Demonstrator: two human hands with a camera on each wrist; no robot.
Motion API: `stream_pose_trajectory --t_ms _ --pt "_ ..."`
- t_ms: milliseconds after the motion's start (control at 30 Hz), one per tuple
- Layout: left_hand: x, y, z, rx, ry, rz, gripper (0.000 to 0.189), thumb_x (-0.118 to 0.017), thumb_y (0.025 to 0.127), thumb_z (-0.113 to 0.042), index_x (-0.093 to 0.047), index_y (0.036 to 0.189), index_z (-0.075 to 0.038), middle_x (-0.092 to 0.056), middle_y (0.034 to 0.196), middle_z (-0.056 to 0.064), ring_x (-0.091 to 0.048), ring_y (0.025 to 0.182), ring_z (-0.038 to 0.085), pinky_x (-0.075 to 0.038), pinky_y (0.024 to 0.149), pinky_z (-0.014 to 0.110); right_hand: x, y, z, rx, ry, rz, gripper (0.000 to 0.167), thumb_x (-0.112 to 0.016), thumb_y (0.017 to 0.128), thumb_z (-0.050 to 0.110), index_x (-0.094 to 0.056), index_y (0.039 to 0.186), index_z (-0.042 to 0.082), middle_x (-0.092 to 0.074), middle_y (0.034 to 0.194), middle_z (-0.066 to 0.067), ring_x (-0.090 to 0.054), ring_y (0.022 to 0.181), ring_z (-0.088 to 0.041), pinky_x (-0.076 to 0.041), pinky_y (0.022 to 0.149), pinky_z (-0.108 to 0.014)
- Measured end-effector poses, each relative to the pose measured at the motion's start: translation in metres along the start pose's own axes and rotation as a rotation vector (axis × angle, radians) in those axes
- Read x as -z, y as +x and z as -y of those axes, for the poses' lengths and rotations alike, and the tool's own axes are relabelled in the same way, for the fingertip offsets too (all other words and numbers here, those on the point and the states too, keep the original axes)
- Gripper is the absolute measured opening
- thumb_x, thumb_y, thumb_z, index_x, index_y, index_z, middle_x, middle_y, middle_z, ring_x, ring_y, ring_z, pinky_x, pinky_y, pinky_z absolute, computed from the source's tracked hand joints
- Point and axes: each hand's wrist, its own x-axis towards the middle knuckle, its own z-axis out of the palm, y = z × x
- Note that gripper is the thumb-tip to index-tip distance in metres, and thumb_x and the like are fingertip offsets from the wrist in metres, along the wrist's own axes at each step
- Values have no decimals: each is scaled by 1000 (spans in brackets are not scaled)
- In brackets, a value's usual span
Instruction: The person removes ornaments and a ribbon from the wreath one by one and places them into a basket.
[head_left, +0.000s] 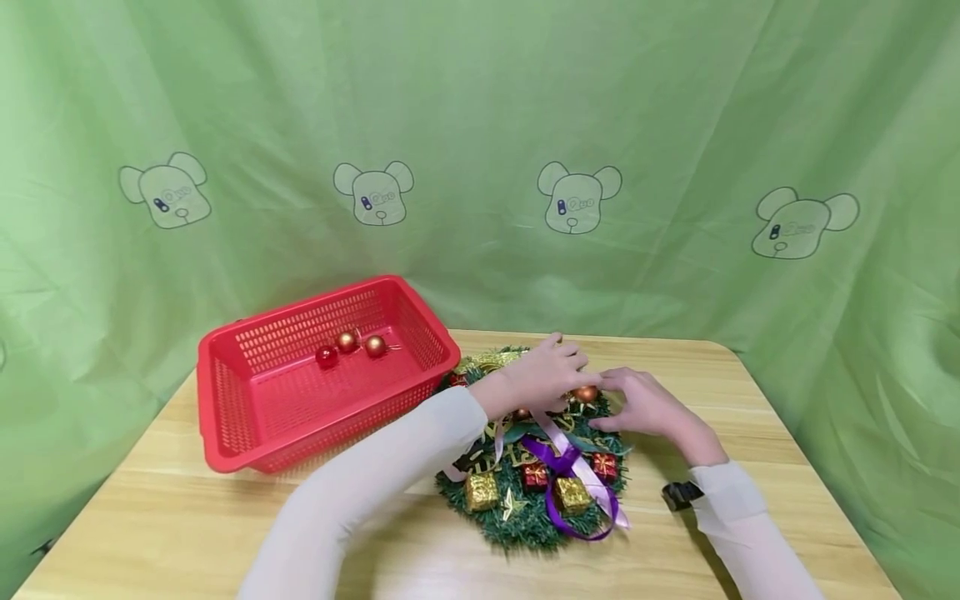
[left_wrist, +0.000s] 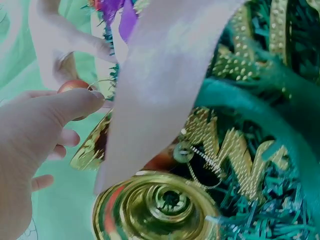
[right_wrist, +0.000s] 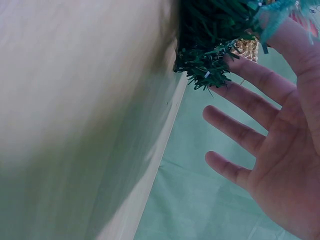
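A green tinsel wreath lies on the table, decked with small gold and red gift boxes, a gold star, gold lettering and ribbons. Reaching over its far part, my left hand pinches a copper-coloured ball ornament between thumb and fingers. A thin gold string loops from the ball beside the thumb. My right hand is at the wreath's right edge, its fingers extended and spread, with fingertips right at the tinsel. Below the pink ribbon, the left wrist view shows a shiny gold bell.
A red plastic basket stands on the left of the wooden table, holding a red ball and two gold balls. A purple ribbon curls over the wreath's near right side. Green curtain hangs behind.
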Motion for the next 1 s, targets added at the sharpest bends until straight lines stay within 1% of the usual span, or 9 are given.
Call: stream_pose_trajectory --t_ms 100,200,300,533,767,867,1000 --pt "2 -2 6 8 -33 -25 61 -74 89 -47 -53 144 -30 -63 134 -3 -53 126 18 -40 112 44 0 0 -1 4 1 1 66 -88 76 37 -69 128 2 -65 133 -24 -60 123 -46 -45 105 -62" --pt "5 -4 11 19 -40 -30 61 -74 89 -48 -54 144 -30 -63 134 -3 -53 125 18 -40 112 44 -2 1 -3 18 11 -2 65 -88 76 35 -68 130 4 -66 134 -21 -61 123 -44 -45 105 -62" --pt "9 -6 16 37 -57 -23 61 -73 90 -48 -53 144 -29 -63 134 -3 -52 124 18 -40 112 45 -3 2 -3 23 17 2 63 -88 77 34 -68 130 6 -67 133 -19 -62 123 -42 -46 105 -61" --pt "16 -11 23 87 -62 -2 64 -73 89 -50 -51 146 -30 -61 136 -1 -51 126 19 -40 111 45 -3 2 -3 27 23 0 62 -87 77 34 -69 129 6 -66 133 -21 -61 123 -43 -45 104 -63" --pt "17 -16 29 126 -79 4 66 -74 88 -51 -51 146 -31 -61 136 0 -51 127 21 -39 113 47 -4 1 -4 25 23 -4 61 -87 77 34 -69 129 7 -66 133 -20 -61 123 -43 -45 105 -63" --pt "21 -19 32 150 -90 -2 66 -73 88 -53 -51 146 -31 -62 134 0 -51 127 21 -40 112 47 -4 1 -4 25 22 -5 61 -87 77 34 -69 129 8 -66 134 -20 -60 124 -44 -45 105 -63" --pt "30 -24 38 186 -124 -3 65 -75 88 -50 -51 146 -31 -62 133 -1 -51 126 20 -40 110 45 -4 1 -4 24 20 -3 61 -87 78 33 -69 130 8 -65 134 -21 -60 124 -45 -44 105 -63"
